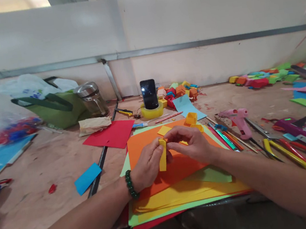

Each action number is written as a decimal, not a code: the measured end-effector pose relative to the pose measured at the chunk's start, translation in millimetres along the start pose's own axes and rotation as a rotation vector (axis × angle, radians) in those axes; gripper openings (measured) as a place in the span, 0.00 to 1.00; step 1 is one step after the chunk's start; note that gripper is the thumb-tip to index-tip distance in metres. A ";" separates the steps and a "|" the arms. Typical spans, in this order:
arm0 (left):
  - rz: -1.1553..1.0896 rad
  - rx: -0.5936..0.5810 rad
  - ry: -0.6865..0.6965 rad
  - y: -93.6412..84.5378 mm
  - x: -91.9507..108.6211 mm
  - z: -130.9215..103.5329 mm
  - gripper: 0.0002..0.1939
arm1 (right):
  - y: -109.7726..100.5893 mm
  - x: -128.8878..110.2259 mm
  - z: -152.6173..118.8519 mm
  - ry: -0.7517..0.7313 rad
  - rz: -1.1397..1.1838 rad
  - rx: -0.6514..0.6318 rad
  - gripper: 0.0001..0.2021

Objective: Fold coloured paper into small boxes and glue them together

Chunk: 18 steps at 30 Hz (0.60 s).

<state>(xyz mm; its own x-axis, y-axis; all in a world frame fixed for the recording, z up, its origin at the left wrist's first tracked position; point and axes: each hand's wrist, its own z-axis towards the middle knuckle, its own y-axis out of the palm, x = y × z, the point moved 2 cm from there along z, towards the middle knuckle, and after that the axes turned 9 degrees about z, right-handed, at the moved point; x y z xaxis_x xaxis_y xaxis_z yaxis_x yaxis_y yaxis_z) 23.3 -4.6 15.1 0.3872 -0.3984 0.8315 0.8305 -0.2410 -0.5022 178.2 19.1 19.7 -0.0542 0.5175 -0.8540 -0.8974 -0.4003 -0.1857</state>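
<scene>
Head view: left hand (147,164) has a folded yellow paper strip (163,160) held roughly upright, fingers pinched around its sides. Right hand (189,141) is at the strip's top end, fingers bent, thumb and index close together; can't tell if they grip it. Strip sits above an orange sheet (139,152), top of a stack with yellow sheets (181,195) and pale green showing under it. Dark beaded bracelet (131,184) on left wrist.

Just beyond the hands: yellow square piece (163,130) on the orange sheet, small yellow paper box (191,118) near the right hand. Further back on the bench (27,211): phone (149,94) standing upright at a yellow tape roll (152,111), heap of coloured paper blocks (180,89) beside it, light blue sheet (189,107) in front of the heap. Right side: pink glue gun (241,121), purple device (303,131). Left side: red sheet (113,135), blue rectangle (88,178), lidded jar (93,102) next to a green bag (58,112).
</scene>
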 end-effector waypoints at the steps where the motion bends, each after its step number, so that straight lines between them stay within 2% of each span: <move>1: -0.013 -0.003 -0.006 0.0 -0.6 0.0 0.17 | 0.4 0.7 0.4 0.039 0.035 0.007 0.06; 5: -0.032 -0.012 -0.020 0.4 -0.8 0.8 0.20 | -0.1 4.9 0.2 0.053 0.012 0.022 0.07; 7: -0.001 0.001 -0.015 0.1 1.2 1.4 0.21 | -1.1 5.7 -0.4 -0.045 -0.079 0.020 0.07; 10: 0.042 0.012 -0.002 0.0 3.8 2.1 0.23 | -1.8 3.1 -1.4 -0.267 -0.246 -0.015 0.08; 12: 0.002 -0.010 -0.013 1.1 2.5 2.2 0.25 | -2.4 0.8 -1.4 -0.328 -0.283 -0.009 0.05; 15: -0.136 -0.041 -0.087 3.9 -4.5 1.8 0.26 | -3.2 -0.5 0.0 -0.241 -0.235 0.030 0.07; 18: -0.143 -0.044 -0.138 6.1 -9.9 1.4 0.19 | -2.6 1.4 2.0 -0.094 -0.152 0.039 0.08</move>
<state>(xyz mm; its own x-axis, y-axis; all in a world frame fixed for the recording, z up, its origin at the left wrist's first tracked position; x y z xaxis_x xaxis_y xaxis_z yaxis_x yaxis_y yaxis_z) 25.1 -0.9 4.1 0.3198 -0.2330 0.9184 0.8640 -0.3261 -0.3836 179.6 22.4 19.9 0.0448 0.6388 -0.7681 -0.9147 -0.2829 -0.2886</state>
